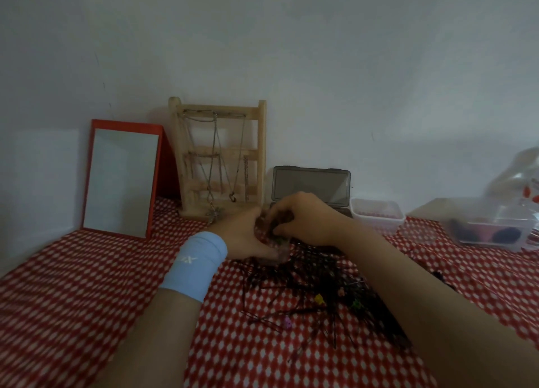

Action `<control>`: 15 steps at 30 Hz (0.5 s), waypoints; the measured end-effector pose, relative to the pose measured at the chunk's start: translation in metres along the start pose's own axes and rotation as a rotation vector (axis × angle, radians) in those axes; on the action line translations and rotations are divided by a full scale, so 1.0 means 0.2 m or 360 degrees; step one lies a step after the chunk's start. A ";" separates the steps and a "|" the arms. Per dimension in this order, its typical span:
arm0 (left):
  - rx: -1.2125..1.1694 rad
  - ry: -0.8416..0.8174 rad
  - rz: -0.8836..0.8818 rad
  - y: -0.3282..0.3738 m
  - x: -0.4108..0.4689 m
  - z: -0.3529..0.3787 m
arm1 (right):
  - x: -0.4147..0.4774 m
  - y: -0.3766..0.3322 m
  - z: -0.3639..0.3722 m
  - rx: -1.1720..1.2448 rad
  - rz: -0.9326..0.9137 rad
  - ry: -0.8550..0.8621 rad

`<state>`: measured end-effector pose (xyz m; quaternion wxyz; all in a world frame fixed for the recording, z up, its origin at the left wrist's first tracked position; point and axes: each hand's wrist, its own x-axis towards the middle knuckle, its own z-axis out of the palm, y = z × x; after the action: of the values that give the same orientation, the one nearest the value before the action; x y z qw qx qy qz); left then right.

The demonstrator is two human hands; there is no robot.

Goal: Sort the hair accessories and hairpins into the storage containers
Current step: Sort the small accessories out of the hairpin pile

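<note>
Both hands meet just in front of the grey box [310, 189], which is hard plastic with its lid up. The left hand [242, 236], with a blue cloth wristband [195, 266], curls round a small clear pot [275, 255]. The right hand [303, 215] is bunched at the pot's mouth, fingertips pinching a dark clump [279, 227] too blurred to name. A loose heap of thin black hairpins [320, 282] lies nearer the person than the box, on red-and-white patterned cloth [87, 271]. Right of the box are one white tub [377, 215] and one clear tub [495, 227]. Left of it are one wooden rack [221, 157] hung with chains and one red-framed mirror [121, 180].
</note>
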<state>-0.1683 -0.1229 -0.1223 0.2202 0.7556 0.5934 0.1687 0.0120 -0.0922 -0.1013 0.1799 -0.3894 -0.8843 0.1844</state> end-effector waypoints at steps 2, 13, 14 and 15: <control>-0.0013 -0.0010 0.0075 0.06 0.00 0.03 | -0.02 0.02 -0.03 -0.0067 -0.0003 -0.0073; 0.0255 0.0150 0.0330 0.20 0.04 0.20 | -0.28 0.23 -0.19 -0.0172 0.0118 -0.0315; 0.0300 0.0178 0.0332 0.22 0.03 0.18 | -0.30 0.24 -0.19 -0.0182 0.0125 -0.0376; 0.0303 0.0186 0.0343 0.24 0.02 0.16 | -0.32 0.25 -0.19 -0.0180 0.0136 -0.0444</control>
<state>-0.1108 -0.1334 -0.1238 0.0933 0.8214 0.5339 0.1779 0.1008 -0.1025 -0.1022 0.0251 -0.4066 -0.8923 0.1942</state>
